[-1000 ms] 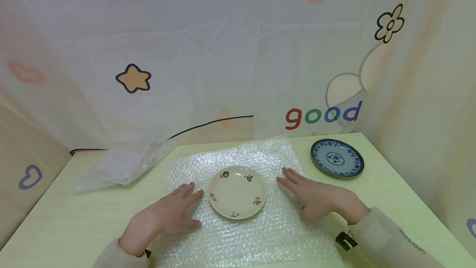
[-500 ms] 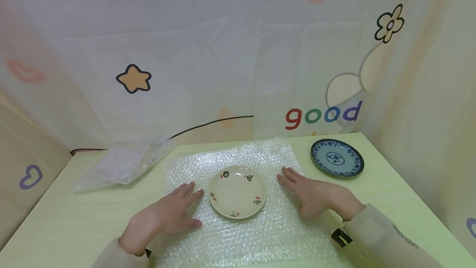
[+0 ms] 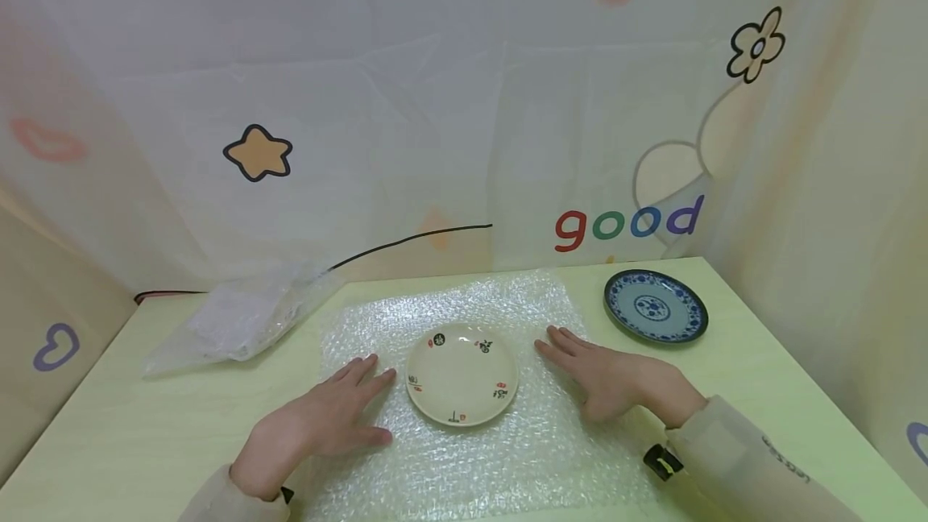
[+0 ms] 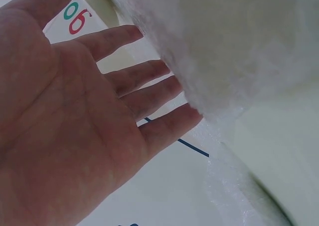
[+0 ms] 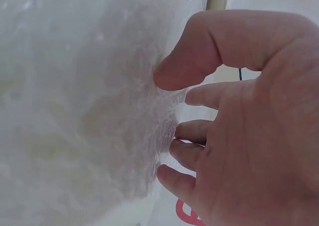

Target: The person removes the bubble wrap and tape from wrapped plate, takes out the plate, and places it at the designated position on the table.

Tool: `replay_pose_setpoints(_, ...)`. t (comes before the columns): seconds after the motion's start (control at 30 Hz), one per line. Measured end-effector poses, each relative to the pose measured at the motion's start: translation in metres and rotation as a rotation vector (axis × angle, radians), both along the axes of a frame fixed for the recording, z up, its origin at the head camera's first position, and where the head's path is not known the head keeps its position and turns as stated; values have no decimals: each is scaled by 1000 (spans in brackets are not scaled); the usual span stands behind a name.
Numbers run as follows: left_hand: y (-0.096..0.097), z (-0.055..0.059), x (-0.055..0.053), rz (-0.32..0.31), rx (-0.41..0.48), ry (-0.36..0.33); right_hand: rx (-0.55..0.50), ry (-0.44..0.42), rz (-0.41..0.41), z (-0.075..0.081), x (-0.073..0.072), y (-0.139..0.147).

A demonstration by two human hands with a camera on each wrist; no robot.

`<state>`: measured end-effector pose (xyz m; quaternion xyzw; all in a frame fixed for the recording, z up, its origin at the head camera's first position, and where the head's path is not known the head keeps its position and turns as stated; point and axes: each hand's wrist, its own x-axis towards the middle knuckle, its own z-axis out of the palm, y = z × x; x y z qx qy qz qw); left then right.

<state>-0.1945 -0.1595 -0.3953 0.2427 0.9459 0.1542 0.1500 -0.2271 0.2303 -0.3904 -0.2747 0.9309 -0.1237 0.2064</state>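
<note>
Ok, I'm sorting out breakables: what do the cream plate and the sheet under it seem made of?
Cream plate: probably glazed ceramic, possibly melamine; its smooth face has a glossy highlight.
Sheet: apparently clear, shiny plastic bubble wrap, by its dimpled, glinting surface.

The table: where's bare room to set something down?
The table is bare at left, between the clear plastic packaging and left hand, and at right, between the blue-patterned plate and right sleeve. The middle is crowded: bubble wrap under the cream plate, between that hand and the right hand.
</note>
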Motion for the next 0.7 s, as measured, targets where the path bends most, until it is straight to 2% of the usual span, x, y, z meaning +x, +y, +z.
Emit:
replay_pose_setpoints(0.33, 0, -1, 0, 8, -16, 10, 4, 5, -18, -3, 0, -2)
replay_pose_setpoints(0.7, -1, 2, -2, 11, -1, 7, 1, 2, -13, 0, 1, -2)
